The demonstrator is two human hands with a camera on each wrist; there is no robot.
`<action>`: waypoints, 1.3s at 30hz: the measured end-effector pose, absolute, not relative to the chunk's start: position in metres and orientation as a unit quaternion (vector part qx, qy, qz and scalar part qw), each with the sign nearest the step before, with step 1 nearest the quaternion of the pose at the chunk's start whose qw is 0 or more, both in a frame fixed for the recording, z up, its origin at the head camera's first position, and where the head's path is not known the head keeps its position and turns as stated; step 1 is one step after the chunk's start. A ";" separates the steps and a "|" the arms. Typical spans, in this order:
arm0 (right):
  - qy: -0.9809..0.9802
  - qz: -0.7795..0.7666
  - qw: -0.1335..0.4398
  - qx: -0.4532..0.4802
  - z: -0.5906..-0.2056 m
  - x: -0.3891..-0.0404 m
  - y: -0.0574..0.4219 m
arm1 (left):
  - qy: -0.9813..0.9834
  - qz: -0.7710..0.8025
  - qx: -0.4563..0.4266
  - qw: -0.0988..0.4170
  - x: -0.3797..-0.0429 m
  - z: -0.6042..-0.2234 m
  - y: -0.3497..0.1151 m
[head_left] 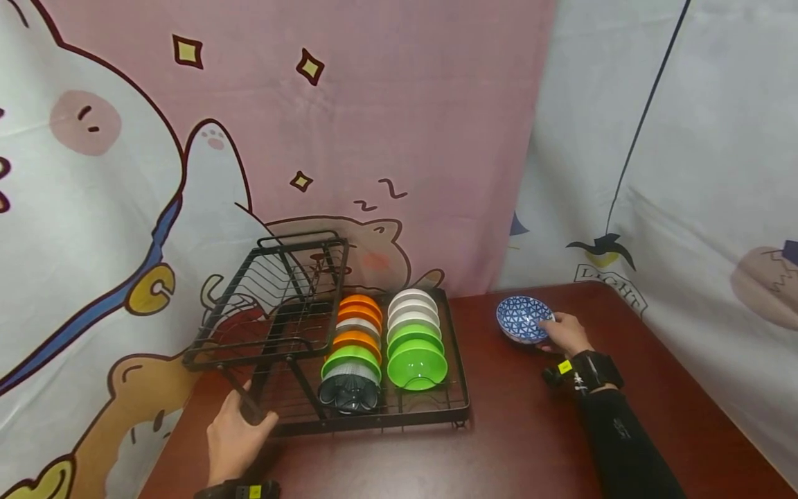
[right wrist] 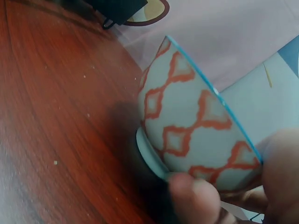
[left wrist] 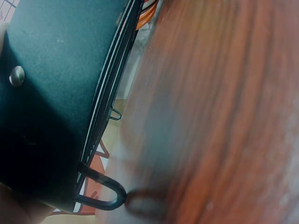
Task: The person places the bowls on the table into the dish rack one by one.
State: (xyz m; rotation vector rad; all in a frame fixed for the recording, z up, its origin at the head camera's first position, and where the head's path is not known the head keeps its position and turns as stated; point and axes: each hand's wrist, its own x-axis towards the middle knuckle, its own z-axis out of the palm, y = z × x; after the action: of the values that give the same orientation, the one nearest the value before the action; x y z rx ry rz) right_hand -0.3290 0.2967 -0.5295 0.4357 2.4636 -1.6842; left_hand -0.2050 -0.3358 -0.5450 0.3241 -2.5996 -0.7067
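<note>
At the right of the head view my right hand (head_left: 569, 334) pinches the rim of a bowl (head_left: 522, 319) with a blue-and-white pattern inside. The right wrist view shows the same bowl (right wrist: 191, 112) with orange-red diamonds outside and a blue rim, its foot close over the table and fingertips under it. My left hand (head_left: 237, 433) grips the front left corner of a black two-tier dish rack (head_left: 399, 419). In the left wrist view a dark side panel of the rack (left wrist: 56, 70) and a wire loop foot (left wrist: 105, 191) show beside the brown table.
Two rows of bowls stand on edge in the lower tier: orange, white, green and dark ones (head_left: 350, 391) on the left, white and green ones (head_left: 418, 364) on the right. The raised tier (head_left: 274, 291) stands at the left. A printed curtain (head_left: 405, 125) hangs behind the table (head_left: 492, 443).
</note>
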 end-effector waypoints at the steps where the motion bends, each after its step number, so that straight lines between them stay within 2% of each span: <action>1: 0.810 -0.565 0.065 0.138 -0.529 -0.329 0.296 | -0.936 -0.254 0.116 0.213 -0.205 -0.545 -0.336; 12: 0.725 -0.681 0.062 0.082 -0.524 -0.329 0.301 | -0.935 -0.253 0.113 0.220 -0.207 -0.547 -0.334; 21: 0.641 -0.757 0.049 0.115 -0.526 -0.322 0.300 | -0.936 -0.255 0.109 0.218 -0.208 -0.548 -0.334; 30: 0.712 -0.698 -0.006 0.069 -0.499 -0.323 0.270 | -0.935 -0.253 0.106 0.226 -0.207 -0.549 -0.335; 39: 0.840 -0.529 -0.107 -0.059 -0.465 -0.310 0.202 | -0.935 -0.256 0.106 0.223 -0.207 -0.546 -0.336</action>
State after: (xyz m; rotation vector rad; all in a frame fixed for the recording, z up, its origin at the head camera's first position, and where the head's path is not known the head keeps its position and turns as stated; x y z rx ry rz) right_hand -0.3100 0.2019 -0.4649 -0.1982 2.8345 -1.7852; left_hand -0.2066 -0.3363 -0.5465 0.2934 -2.5808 -0.7060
